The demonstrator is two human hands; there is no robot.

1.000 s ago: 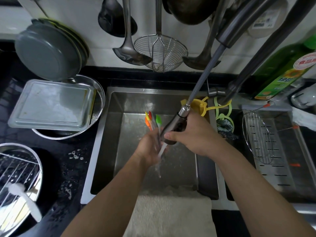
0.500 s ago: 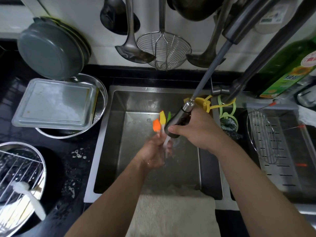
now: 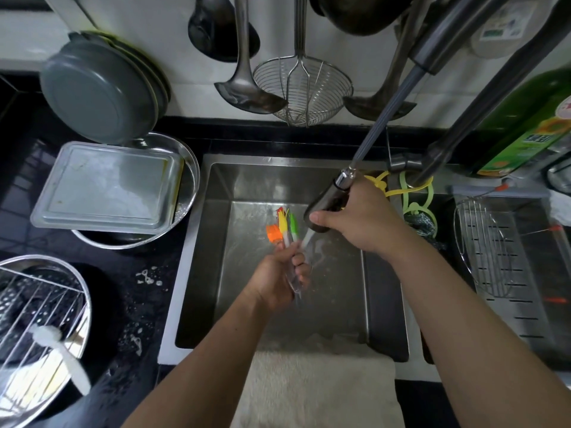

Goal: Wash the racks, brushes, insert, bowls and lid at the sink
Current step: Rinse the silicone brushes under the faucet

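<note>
We were rinsing the brushes (image 3: 282, 225) over the sink (image 3: 197, 273): our left hand (image 3: 278, 276) gripped their handles, fingers curled tight, while our right hand (image 3: 361, 217) clasped the spray head (image 3: 324, 205) just above. Next, we judged, came turning the bristles under the stream.

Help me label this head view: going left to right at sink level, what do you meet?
Round wire rack in a steel bowl → rectangular tray → left hand gripping the brushes → right hand holding the sprayer head → wire rack on the drainer.
</note>
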